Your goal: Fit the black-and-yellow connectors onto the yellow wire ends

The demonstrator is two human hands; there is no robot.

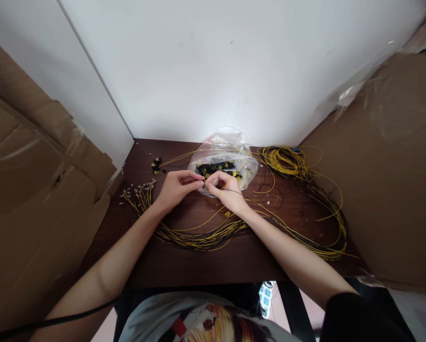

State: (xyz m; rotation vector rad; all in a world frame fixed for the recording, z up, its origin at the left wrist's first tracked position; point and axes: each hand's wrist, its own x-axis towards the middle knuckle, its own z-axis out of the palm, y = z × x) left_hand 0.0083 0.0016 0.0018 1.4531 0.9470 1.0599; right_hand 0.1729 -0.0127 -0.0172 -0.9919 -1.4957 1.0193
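Fingertips of my left hand [177, 188] and my right hand [227, 188] meet over the middle of the table, in front of a clear plastic bag [223, 142]. Pinched between them is a small black piece [203, 183], mostly covered by the fingers. A thin black wire [234, 191] runs out past my right hand. Small black and yellow parts [216, 167] fill the bag just behind my hands. Below my wrists, a long bundle of yellow and black wires [202, 237] curves across the table; its left end carries small pale tips [145, 187].
A coil of yellow wire [287, 161] lies at the back right of the dark wooden table [184, 268]. Several loose black and yellow parts [156, 166] sit at the back left. Cardboard sheets stand on the left [38, 180] and right [380, 180], with a white wall [198, 71] behind.
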